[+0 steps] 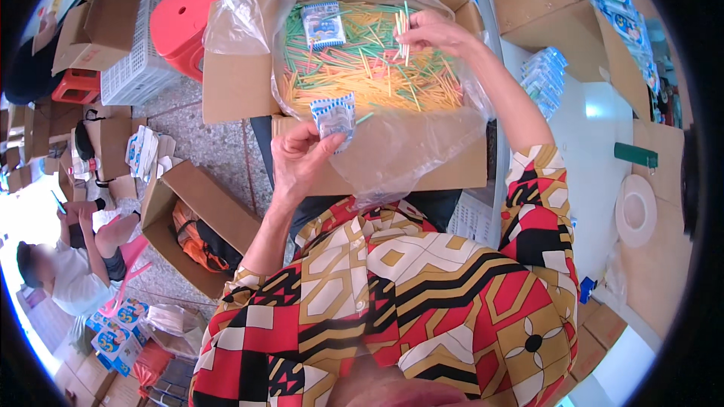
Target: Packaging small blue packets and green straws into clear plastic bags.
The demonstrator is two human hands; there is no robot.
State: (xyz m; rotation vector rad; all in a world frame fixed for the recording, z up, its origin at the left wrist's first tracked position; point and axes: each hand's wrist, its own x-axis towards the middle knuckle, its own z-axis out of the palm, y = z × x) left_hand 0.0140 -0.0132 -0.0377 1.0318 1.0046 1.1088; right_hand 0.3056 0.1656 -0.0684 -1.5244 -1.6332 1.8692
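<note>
My left hand (298,158) pinches a small blue-and-white packet (332,117) in front of the box's near side. A green stick pokes out beside the packet. Over the right part of the open cardboard box (422,169), my right hand (434,32) has its fingers closed on a few thin sticks (404,38), pale and green, held roughly upright. Below it, the box holds a thick layer of loose yellow, green and pink sticks (369,79). Another blue-and-white packet (323,26) lies on top of them at the back left. A clear plastic liner (385,143) hangs over the box's rim.
A red stool (181,22) and a white plastic crate (136,60) stand to the left. Stacked blue packets (543,79) lie on the white table (581,151) at right, near a green object (636,154). A seated person (75,271) is at the far left.
</note>
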